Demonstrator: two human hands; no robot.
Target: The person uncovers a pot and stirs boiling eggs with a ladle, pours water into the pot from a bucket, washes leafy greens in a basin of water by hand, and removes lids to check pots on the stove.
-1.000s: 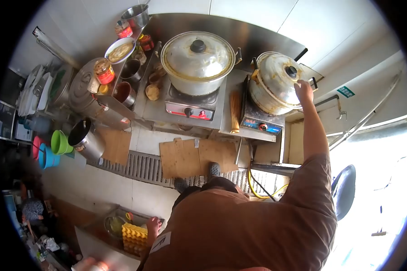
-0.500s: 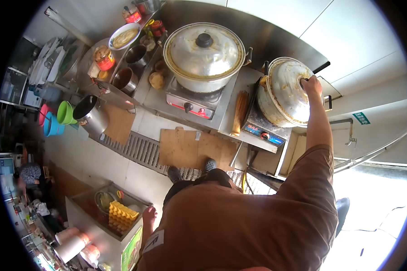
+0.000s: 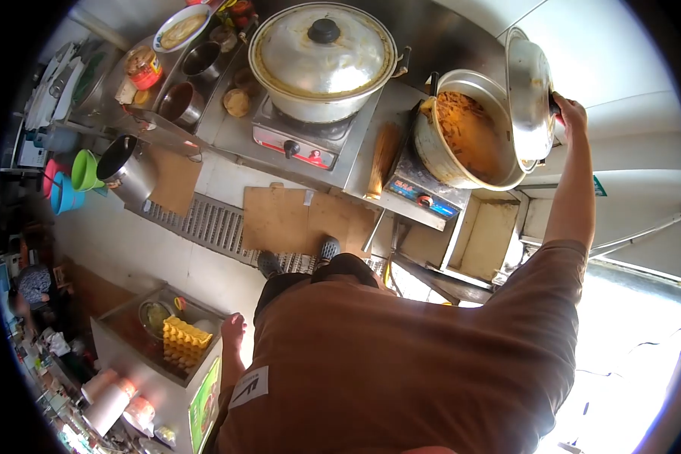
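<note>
My right hand grips the black knob of a metal pot lid, tilted nearly upright at the right side of the right pot. Orange-brown food in liquid shows inside that open pot, which stands on a burner. My left hand hangs low beside the box with the yellow egg trays; its fingers look curled, and whatever they may hold is too small to make out. A second, larger pot sits lidded on the left burner.
Between the burners lies a bundle of thin sticks. Jars, a bowl and metal containers stand at the upper left. Cardboard and a drain grate are on the floor. Another person is at the far left.
My right hand has taken hold of the right pot's lid knob and raised and tilted the lid to the right, uncovering the food. The view has shifted.
</note>
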